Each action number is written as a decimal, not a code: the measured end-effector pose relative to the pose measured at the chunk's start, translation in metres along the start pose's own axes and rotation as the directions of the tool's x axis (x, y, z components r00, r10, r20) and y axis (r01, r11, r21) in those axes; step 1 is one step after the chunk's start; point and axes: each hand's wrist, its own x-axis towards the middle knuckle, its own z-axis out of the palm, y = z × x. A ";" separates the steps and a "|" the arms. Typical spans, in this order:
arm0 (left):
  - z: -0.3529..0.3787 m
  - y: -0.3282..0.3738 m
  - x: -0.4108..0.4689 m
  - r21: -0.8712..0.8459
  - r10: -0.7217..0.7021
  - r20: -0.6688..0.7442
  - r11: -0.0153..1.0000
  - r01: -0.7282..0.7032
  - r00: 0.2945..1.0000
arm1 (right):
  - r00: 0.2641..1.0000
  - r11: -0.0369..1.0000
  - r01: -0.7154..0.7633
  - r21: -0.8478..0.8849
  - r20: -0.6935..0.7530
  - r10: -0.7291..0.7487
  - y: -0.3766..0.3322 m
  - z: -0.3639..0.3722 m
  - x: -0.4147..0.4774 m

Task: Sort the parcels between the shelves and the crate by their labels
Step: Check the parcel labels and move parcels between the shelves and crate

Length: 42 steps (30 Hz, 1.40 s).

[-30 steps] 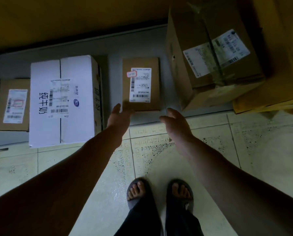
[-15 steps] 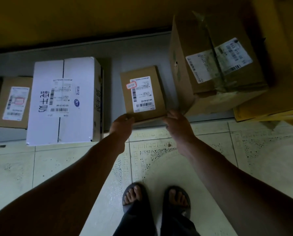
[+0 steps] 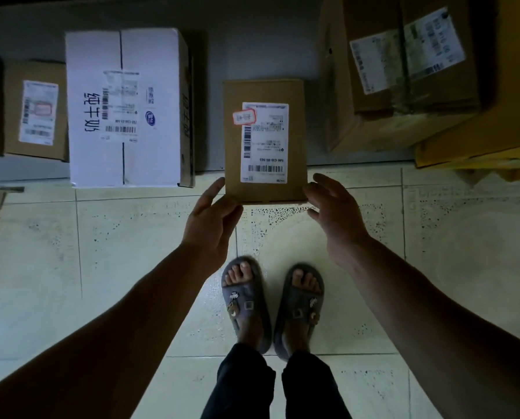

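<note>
Though flat on the grey shelf (image 3: 252, 40) half a second ago, now lifted over its front edge: gripping near corners of small brown parcel (image 3: 233, 131) with left hand (image 3: 213, 220) and right hand (image 3: 333, 213). Ready for label (image 3: 266, 137) check.

The small parcel (image 3: 234, 146) is smooth, matt brown cardboard with a white paper label (image 3: 264, 142). The white carton (image 3: 150, 71) is cardboard with a faint sheen. The large brown carton (image 3: 373, 25) is creased cardboard under glossy clear tape (image 3: 403, 86). The shelf (image 3: 252, 40) looks matt grey. The floor tiles (image 3: 131, 267) are glazed and speckled. The slippers (image 3: 246, 303) look like matt rubber.
</note>
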 end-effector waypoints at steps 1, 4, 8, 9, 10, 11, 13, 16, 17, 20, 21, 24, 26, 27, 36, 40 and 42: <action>-0.004 0.000 -0.007 -0.010 0.009 0.027 1.000 -0.008 1.000 | 1.000 1.000 -0.001 0.006 0.018 0.001 -0.006 0.000 -0.004; -0.011 -0.004 -0.025 -0.040 0.029 0.144 0.999 -0.024 0.989 | 0.991 0.999 0.001 0.034 0.135 -0.005 -0.020 -0.004 -0.013; -0.014 -0.005 -0.045 -0.110 0.034 0.238 0.994 -0.008 0.971 | 0.962 0.995 0.065 0.074 0.262 -0.082 -0.036 -0.007 -0.031; -0.014 -0.005 -0.049 -0.124 0.037 0.250 0.992 -0.006 0.967 | 0.957 0.993 0.070 0.099 0.273 -0.095 -0.039 -0.008 -0.034; -0.014 -0.005 -0.053 -0.141 0.038 0.253 0.990 -0.002 0.967 | 0.953 0.988 0.068 0.141 0.284 -0.106 -0.040 -0.008 -0.037; -0.015 -0.006 -0.057 -0.160 0.039 0.253 0.987 0.002 0.967 | 0.948 0.982 0.071 0.177 0.295 -0.122 -0.041 -0.008 -0.040; -0.015 -0.007 -0.063 -0.185 0.046 0.258 0.983 0.002 0.965 | 0.941 0.967 0.074 0.242 0.305 -0.148 -0.043 -0.010 -0.048; -0.019 -0.009 -0.073 -0.192 0.052 0.292 0.981 0.005 0.955 | 0.936 0.959 0.114 0.261 0.296 -0.192 -0.046 -0.016 -0.062; -0.019 -0.009 -0.076 -0.192 0.055 0.311 0.981 0.006 0.949 | 0.934 0.955 0.129 0.267 0.290 -0.207 -0.046 -0.018 -0.065; -0.022 -0.012 -0.084 -0.211 0.053 0.334 0.977 0.020 0.941 | 0.933 0.950 0.160 0.267 0.275 -0.234 -0.044 -0.022 -0.074; -0.021 -0.012 -0.086 -0.221 0.055 0.336 0.975 0.022 0.940 | 0.931 0.950 0.168 0.265 0.274 -0.241 -0.044 -0.023 -0.076; -0.021 -0.013 -0.090 -0.221 0.075 0.373 0.975 0.010 0.925 | 0.921 0.945 0.184 0.272 0.288 -0.262 -0.045 -0.026 -0.080; -0.020 -0.013 -0.090 -0.210 0.067 0.368 0.978 0.012 0.927 | 0.921 0.942 0.183 0.282 0.285 -0.264 -0.046 -0.028 -0.082; -0.019 -0.014 -0.091 -0.206 0.062 0.362 0.978 0.015 0.930 | 0.923 0.941 0.182 0.286 0.280 -0.264 -0.046 -0.030 -0.083; -0.007 -0.019 -0.093 -0.202 0.048 0.367 0.979 0.030 0.929 | 0.948 0.941 0.092 0.327 0.260 -0.183 -0.044 -0.030 -0.086; 0.011 -0.026 -0.105 -0.151 0.014 0.360 0.988 0.044 0.933 | 0.946 0.936 0.012 0.352 0.298 -0.125 -0.036 -0.025 -0.096; 0.021 -0.025 -0.114 -0.074 0.017 0.343 0.997 0.009 0.939 | 0.947 0.929 -0.023 0.370 0.306 -0.099 -0.036 -0.028 -0.103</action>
